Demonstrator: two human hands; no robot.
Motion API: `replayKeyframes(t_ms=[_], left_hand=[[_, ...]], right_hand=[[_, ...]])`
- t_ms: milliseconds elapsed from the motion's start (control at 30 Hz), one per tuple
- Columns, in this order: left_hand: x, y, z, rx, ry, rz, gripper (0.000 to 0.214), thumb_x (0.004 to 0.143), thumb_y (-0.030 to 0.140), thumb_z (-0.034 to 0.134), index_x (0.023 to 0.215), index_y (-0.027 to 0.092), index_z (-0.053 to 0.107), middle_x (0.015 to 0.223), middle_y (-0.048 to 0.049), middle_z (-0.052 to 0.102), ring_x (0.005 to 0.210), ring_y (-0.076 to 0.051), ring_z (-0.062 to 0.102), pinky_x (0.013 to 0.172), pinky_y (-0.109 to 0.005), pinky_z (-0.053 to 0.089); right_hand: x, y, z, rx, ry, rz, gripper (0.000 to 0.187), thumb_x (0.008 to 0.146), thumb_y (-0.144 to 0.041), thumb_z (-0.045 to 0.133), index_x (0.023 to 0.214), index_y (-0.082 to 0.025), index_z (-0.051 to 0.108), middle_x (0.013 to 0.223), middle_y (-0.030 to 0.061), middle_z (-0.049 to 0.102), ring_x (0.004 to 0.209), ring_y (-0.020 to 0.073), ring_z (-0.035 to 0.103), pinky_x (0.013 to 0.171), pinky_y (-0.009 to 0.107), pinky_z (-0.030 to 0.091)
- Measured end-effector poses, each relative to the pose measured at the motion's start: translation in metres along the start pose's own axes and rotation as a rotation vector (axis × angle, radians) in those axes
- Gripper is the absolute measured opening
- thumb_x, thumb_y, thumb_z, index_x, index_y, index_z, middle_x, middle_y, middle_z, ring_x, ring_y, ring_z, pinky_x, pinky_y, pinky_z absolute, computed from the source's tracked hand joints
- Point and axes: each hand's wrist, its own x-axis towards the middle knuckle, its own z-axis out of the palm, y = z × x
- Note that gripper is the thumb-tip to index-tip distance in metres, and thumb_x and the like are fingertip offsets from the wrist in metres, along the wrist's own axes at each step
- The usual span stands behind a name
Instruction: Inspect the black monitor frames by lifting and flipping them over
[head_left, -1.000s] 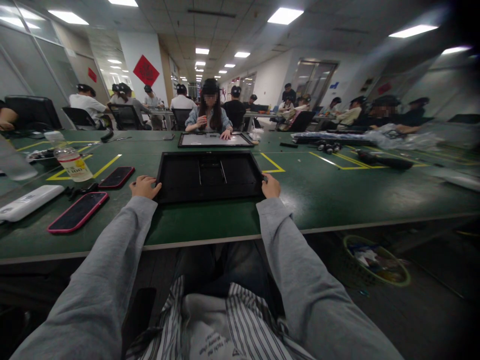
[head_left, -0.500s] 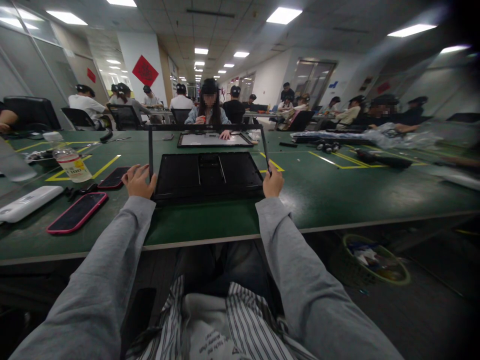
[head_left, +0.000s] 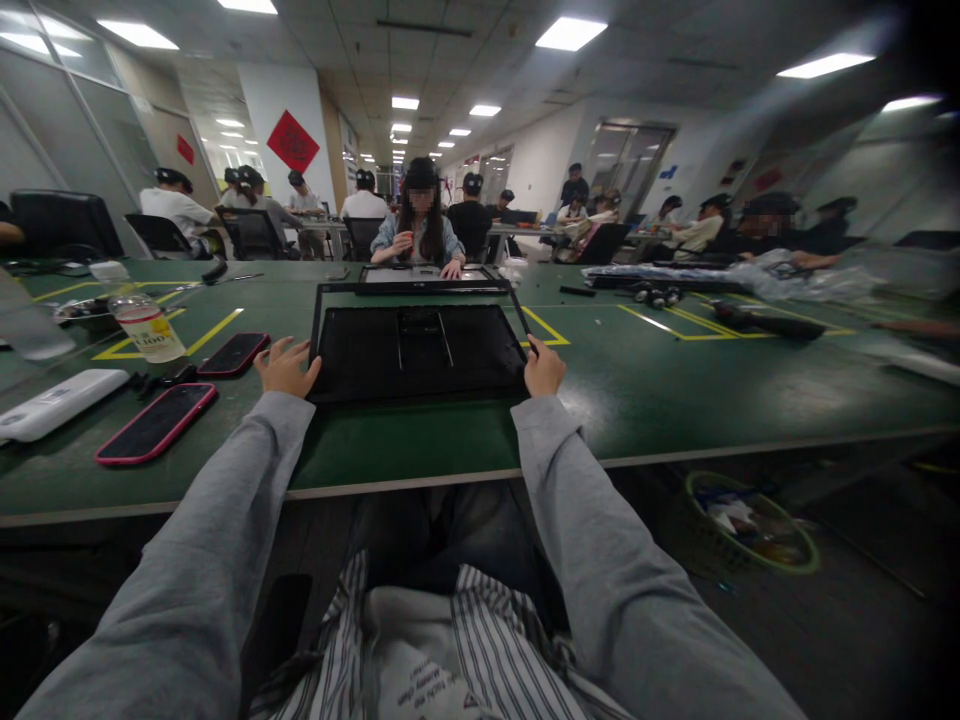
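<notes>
A black monitor back panel [head_left: 416,352] lies flat on the green table [head_left: 675,400] straight ahead of me. A thin black rectangular frame [head_left: 411,288] hovers over it, its far edge raised a little above the panel's far edge. My left hand [head_left: 286,368] holds the frame's near left corner, fingers curled against it. My right hand [head_left: 543,368] pinches the frame's right side rail near its front end. Grey sleeves cover both of my arms.
Two pink-edged phones [head_left: 156,423] [head_left: 234,353], a white oblong device [head_left: 60,400] and a plastic bottle [head_left: 142,320] lie to the left. A person opposite [head_left: 418,225] works on a light panel. A green basket [head_left: 750,520] sits on the floor at the right.
From flat a second ago, the frame was swung up nearly upright over the panel. It has now come back down to a low tilt, and both hands dropped with it.
</notes>
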Motion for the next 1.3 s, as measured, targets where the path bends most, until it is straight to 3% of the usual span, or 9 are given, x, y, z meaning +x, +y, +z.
replayKeyframes(t_ms=[467, 1300], left_hand=[[0.000, -0.009, 0.012, 0.035, -0.111, -0.056, 0.030, 0.089, 0.043, 0.052, 0.100, 0.032, 0.078, 0.128, -0.0066, 0.070, 0.135, -0.034, 0.041, 0.106, -0.062, 0.017], [0.003, -0.015, 0.018, 0.014, -0.188, -0.147, 0.039, 0.087, 0.050, 0.052, 0.108, 0.028, 0.077, 0.126, -0.0097, 0.070, 0.130, -0.036, 0.045, 0.106, -0.063, 0.024]], right_hand=[[-0.001, 0.001, 0.002, -0.093, -0.148, 0.083, 0.047, 0.095, -0.017, 0.046, 0.140, -0.026, 0.058, 0.118, 0.0120, 0.070, 0.111, 0.0263, 0.060, 0.096, 0.040, 0.042], [-0.004, -0.001, -0.001, -0.095, -0.183, 0.103, 0.048, 0.093, -0.016, 0.048, 0.138, -0.026, 0.058, 0.116, 0.0124, 0.071, 0.109, 0.0263, 0.063, 0.093, 0.039, 0.047]])
